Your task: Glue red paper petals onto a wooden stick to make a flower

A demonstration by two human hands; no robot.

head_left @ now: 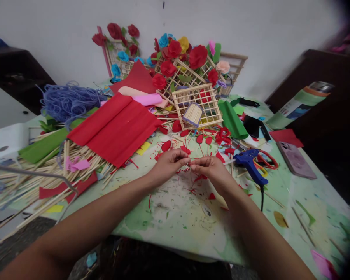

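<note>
My left hand (168, 163) and my right hand (210, 171) meet fingertip to fingertip above the paint-stained table (181, 217). Together they pinch a thin wooden stick (228, 160) that pokes out to the right. What sits at the fingertips is too small to make out. Red paper petals (166, 145) and red scraps lie scattered just beyond my hands. A blue glue gun (251, 165) rests right of my right hand, with orange-handled scissors (266, 160) behind it.
Folded red crepe paper (116, 126) and a heap of wooden sticks (46, 175) fill the left. Blue yarn (68, 101) lies behind. Stick lattices with paper flowers (181, 58) lean on the wall. Green paper (232, 120) and a phone (296, 159) lie right.
</note>
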